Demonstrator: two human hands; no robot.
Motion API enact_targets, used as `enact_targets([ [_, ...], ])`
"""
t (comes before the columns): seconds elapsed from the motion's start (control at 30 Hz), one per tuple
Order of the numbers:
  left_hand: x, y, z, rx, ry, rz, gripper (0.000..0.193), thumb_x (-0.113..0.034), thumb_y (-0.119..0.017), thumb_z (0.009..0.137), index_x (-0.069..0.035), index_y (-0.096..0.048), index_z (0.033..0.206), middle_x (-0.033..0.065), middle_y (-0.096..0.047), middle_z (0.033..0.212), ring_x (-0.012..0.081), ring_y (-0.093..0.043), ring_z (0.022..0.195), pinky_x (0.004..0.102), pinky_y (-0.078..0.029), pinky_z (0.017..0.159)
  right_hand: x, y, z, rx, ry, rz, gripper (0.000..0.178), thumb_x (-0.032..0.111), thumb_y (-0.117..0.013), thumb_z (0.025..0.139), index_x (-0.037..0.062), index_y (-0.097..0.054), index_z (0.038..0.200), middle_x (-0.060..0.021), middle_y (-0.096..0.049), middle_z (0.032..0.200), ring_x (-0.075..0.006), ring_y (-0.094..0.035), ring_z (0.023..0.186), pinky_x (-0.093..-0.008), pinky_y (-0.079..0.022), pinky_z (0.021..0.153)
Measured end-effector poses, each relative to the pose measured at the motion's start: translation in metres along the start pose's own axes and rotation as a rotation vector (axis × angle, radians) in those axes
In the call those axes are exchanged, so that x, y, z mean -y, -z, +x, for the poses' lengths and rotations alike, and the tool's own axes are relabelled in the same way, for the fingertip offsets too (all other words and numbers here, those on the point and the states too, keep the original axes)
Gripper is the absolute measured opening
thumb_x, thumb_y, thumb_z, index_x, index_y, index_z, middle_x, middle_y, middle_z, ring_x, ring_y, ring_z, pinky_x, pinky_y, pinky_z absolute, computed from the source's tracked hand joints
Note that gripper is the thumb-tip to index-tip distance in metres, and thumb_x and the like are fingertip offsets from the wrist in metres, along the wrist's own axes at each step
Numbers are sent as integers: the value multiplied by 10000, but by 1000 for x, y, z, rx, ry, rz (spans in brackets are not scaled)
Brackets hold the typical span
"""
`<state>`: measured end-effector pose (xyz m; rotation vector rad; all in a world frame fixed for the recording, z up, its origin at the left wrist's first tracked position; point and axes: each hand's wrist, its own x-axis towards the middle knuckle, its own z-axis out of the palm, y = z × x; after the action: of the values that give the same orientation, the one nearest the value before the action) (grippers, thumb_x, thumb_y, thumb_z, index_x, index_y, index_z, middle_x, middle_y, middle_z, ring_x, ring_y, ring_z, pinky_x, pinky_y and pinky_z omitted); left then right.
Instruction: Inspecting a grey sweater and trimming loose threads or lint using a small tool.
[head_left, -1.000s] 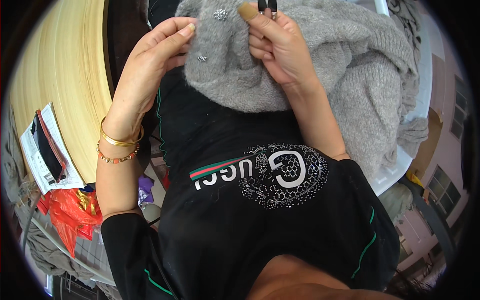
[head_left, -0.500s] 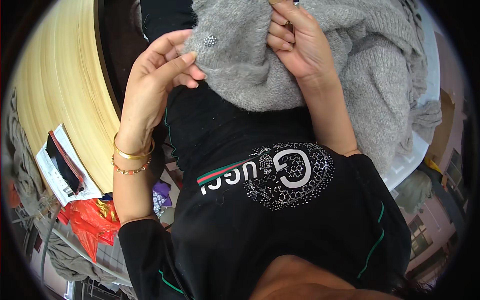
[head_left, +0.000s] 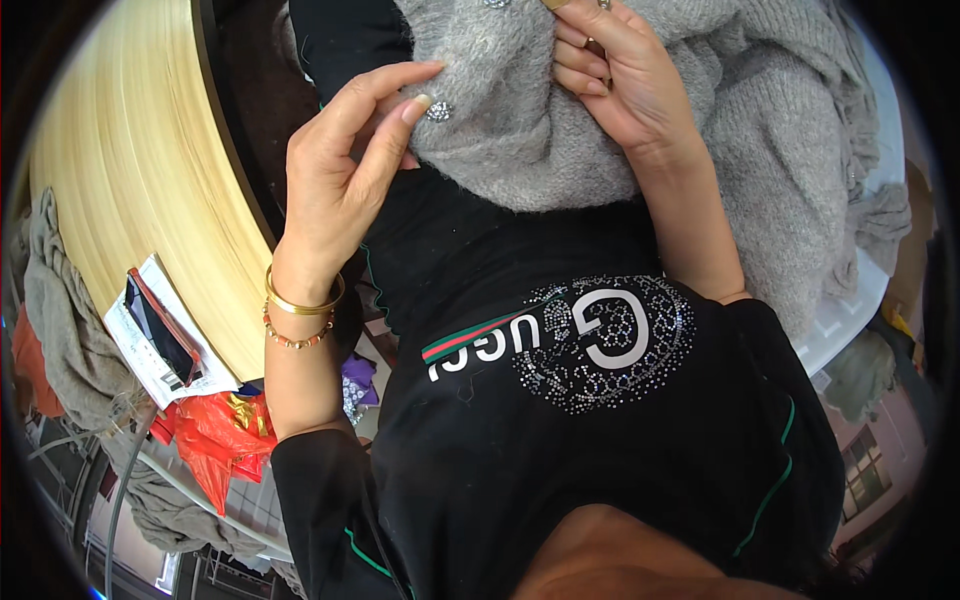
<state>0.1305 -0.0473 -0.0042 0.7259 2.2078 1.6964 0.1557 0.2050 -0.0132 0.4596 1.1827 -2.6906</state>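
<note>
A fuzzy grey knitted garment (head_left: 500, 150) lies over my lap and spreads to the right. My left hand (head_left: 345, 165) is at its left edge, the thumb beside a round sparkly button (head_left: 438, 111) and the forefinger stretched above it. The other left fingers curl under the knit, partly hidden, gripping the edge. My right hand (head_left: 630, 80) is closed on the garment at the top of the view, its fingertips partly cut off. A gold-coloured bit shows at its thumb tip. Another sparkly button (head_left: 495, 3) is just visible at the upper edge.
A curved wooden table (head_left: 120, 160) is at my left, bearing papers (head_left: 150, 345) with a dark, red-edged flat item (head_left: 165, 330). Below it hangs a red plastic bag (head_left: 220, 440). More grey knitwear (head_left: 70, 300) lies far left. A whitish tub (head_left: 850, 320) stands under the garment at right.
My left thumb and forefinger have moved apart and onto the knit near the button. A second button has come into view at the top. The whole view has shifted slightly.
</note>
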Motion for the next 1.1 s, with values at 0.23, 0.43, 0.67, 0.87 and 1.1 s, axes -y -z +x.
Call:
enact_targets([
  [0.23, 1, 0, -1, -97, 1, 57, 127, -75, -662, 1008, -15, -714, 1107, -5, -697, 860, 20, -567, 634, 176, -481, 556, 11, -1, -5, 26, 81, -174, 151, 167, -625, 1042, 109, -619, 903, 111, -427, 618, 14, -320, 453, -180, -231, 401],
  [0.43, 0, -4, -4, -112, -86, -12, 102, -79, -648, 1022, -10, -672, 1093, -19, -648, 792, 2, -502, 589, 176, -407, 516, -1, -12, -3, -47, 354, -713, 114, 64, -680, 991, 28, -662, 1097, 50, -613, 848, -1, -529, 706, -162, -411, 609],
  [0.67, -1, -5, -5, -136, -137, -18, 94, -69, -630, 1032, -10, -651, 1101, -27, -629, 794, 4, -481, 593, 176, -380, 526, -4, -7, -7, 351, 358, -876, 367, 94, -726, 954, -17, -628, 1289, -38, -674, 1058, -81, -607, 941, -232, -487, 806],
  [0.87, -2, -5, -5, -153, -151, 5, 96, -67, -639, 1026, -6, -647, 1100, -19, -648, 838, 24, -517, 672, 177, -423, 609, -10, 2, 6, 523, 578, -1042, 298, 95, -722, 937, -7, -698, 1216, -55, -654, 931, -122, -598, 766, -244, -468, 683],
  [1.1, -2, -4, -5, -141, -130, 10, 103, -81, -641, 1028, -6, -644, 1098, -14, -650, 834, 29, -524, 689, 177, -432, 627, -17, 5, 5, 577, 431, -980, 355, 134, -740, 924, 48, -728, 1268, -7, -647, 928, -73, -569, 752, -214, -445, 651],
])
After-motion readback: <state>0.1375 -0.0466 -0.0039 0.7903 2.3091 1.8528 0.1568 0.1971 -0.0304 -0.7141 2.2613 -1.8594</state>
